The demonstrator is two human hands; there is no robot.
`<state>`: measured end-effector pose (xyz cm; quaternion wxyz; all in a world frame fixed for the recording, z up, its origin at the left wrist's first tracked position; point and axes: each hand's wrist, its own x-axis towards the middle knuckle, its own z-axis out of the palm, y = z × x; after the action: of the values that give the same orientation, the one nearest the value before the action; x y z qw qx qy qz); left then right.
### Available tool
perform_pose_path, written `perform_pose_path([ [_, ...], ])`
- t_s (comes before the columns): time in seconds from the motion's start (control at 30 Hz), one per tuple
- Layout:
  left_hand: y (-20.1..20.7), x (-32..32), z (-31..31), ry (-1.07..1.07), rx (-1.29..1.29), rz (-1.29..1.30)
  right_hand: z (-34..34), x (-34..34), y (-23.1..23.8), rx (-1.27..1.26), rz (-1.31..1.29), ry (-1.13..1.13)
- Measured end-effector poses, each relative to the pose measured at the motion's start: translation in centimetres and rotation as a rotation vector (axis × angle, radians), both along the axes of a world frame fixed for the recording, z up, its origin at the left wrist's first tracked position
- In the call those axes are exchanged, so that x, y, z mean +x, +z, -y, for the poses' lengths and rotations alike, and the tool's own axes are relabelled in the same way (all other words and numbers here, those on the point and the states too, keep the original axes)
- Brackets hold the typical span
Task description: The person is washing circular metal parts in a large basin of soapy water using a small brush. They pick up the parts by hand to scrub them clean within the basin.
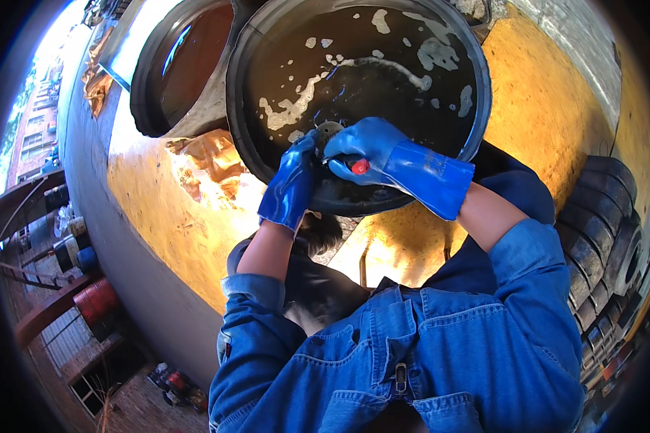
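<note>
The tub (236, 123) of murky, foam-flecked water stands close in front of the person's legs, and a knee against it could slop some over the rim. A second tub (143, 90), of reddish-brown liquid, is just beside it. Over the near side of the water, the gloved right hand (375, 148) is closed around something; the gloved left hand (297, 173) has its fingertips together on the edge of a grey disc (330, 130), between the two hands. Those gloves look slick, so the disc could slip and vanish into water too dark to search by eye. What the right hand grips shows only a red end (360, 167) (a handle, I'd guess); pushed too hard, it might skid into the left fingers.
</note>
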<state>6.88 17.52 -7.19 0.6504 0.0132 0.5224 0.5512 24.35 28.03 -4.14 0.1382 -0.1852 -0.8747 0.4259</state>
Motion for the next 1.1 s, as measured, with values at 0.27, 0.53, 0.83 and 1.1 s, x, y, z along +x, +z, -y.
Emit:
perform_pose_path([
  [0.27, -0.1, -0.7, -0.5, 0.042, -0.136, -0.414, -3.0, 1.6, 0.6, -0.099, 0.458, -0.364],
  [0.53, -2.8, -0.5, -1.7, 0.135, -0.014, -0.298, -2.8, 0.4, -2.4, -0.768, 0.196, -0.224],
  [0.83, 2.0, 0.0, -1.9, -0.286, 0.428, -0.905, -4.4, 2.1, 0.1, -0.547, 0.412, -0.100],
  [1.1, 3.1, -0.5, -2.8, -1.070, 0.479, -1.491, -4.0, 2.3, 1.7, -0.226, 0.675, 0.027],
])
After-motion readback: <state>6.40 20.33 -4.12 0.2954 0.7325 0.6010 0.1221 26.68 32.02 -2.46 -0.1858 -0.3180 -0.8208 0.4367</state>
